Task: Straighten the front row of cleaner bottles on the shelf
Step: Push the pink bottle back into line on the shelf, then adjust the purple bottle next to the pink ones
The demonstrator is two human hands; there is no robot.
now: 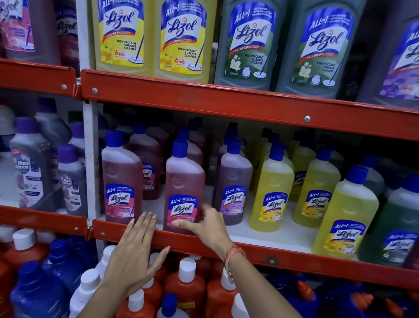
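On the middle shelf (296, 262) stands a front row of Lizol cleaner bottles with blue caps. My right hand (208, 227) grips the lower part of a pink bottle (184, 182), thumb across its label base, fingers round its right side. A second pink bottle (122, 174) stands to its left at the shelf's front. My left hand (136, 253) is flat and open, fingers together, resting against the red shelf lip below the gap between the two pink bottles. Further right, a purple bottle (234, 183) and a yellow bottle (271, 193) stand set back; another yellow bottle (346, 215) stands at the front.
Large Lizol jugs (182, 23) fill the upper shelf. Red and blue bottles with white caps (185, 282) crowd the lower shelf under my arms. A white upright post (90, 154) divides the bay from Max Kleen bottles (31, 163) at left. A green bottle (403, 225) stands far right.
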